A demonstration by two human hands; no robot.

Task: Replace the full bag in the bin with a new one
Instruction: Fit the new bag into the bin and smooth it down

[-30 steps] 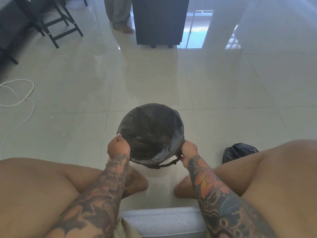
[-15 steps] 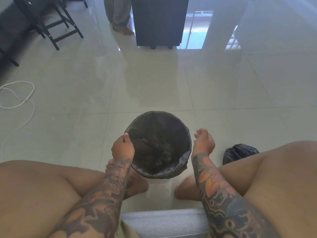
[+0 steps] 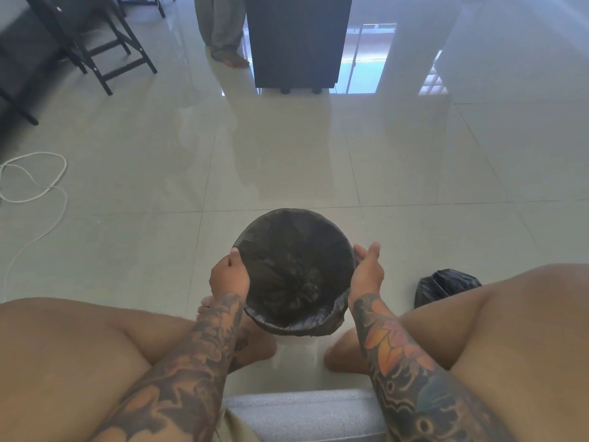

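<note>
A small round bin (image 3: pixel 294 328) stands on the tiled floor between my feet, lined with a black bag (image 3: pixel 293 269) whose edge folds over the rim. My left hand (image 3: pixel 228 277) rests on the bin's left rim, thumb up along the edge, fingers hidden behind the side. My right hand (image 3: pixel 366 269) lies flat against the right rim with fingers extended and apart. A tied, crumpled black bag (image 3: pixel 446 287) sits on the floor to the right, beside my right thigh.
I sit on a grey cushion (image 3: pixel 306 413) with both knees spread. A white cable (image 3: pixel 35 186) loops on the floor at the left. Dark chair legs (image 3: pixel 105 52) stand far left, a dark cabinet (image 3: pixel 298 39) and another person's leg (image 3: pixel 223 30) at the back.
The bin went from tilted toward me to upright on the floor. My right hand let go of the near rim, opened, and now lies against the right side.
</note>
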